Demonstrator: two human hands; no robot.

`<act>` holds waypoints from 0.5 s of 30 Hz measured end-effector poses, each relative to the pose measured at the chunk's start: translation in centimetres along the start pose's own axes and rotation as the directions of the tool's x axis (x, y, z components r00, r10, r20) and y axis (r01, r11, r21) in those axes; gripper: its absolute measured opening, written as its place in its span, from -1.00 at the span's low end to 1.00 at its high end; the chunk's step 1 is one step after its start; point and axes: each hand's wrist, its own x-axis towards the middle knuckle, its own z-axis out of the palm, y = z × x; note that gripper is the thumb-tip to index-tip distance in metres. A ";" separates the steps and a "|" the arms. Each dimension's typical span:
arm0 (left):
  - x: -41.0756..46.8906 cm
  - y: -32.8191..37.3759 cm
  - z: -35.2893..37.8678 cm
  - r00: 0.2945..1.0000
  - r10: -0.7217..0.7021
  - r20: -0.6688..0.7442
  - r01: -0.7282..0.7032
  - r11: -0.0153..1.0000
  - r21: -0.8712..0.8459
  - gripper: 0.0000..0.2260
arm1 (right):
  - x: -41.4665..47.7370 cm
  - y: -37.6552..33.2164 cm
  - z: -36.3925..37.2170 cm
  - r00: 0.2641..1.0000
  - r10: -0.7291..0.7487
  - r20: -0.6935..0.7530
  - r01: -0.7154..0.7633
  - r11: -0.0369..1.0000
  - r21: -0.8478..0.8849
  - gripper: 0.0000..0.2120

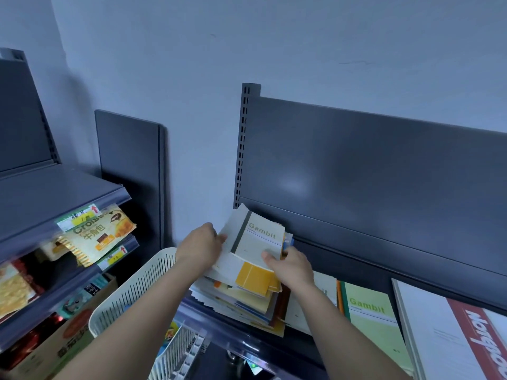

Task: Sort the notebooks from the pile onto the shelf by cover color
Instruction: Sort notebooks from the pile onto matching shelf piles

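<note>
Head view: we saw the grey notebook (260,237) tilted above the pile (247,300) at the shelf's (356,266) left end. The right hand's (290,266) grip pinched its lower corner under the thumb, and the left hand's (203,245) grip curled on its left edge. We judged that a nudge could slide the ragged pile off the front.
</note>
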 end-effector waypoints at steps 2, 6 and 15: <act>0.0 0.2 0.2 1.000 0.022 -0.022 -0.023 1.000 -0.016 -0.79 | 0.0 0.4 -0.3 1.000 0.019 -0.022 -0.016 0.993 0.116 -0.66; -0.2 0.4 0.7 0.995 0.075 -0.063 -0.085 0.981 -0.173 -0.81 | -0.1 1.0 -0.5 0.994 0.082 -0.079 -0.049 0.933 0.356 -0.76; -1.6 2.5 1.4 0.950 0.104 -0.295 -0.236 0.858 -0.457 -0.83 | -2.2 3.8 -2.9 0.930 0.186 -0.317 0.097 0.709 0.699 -0.86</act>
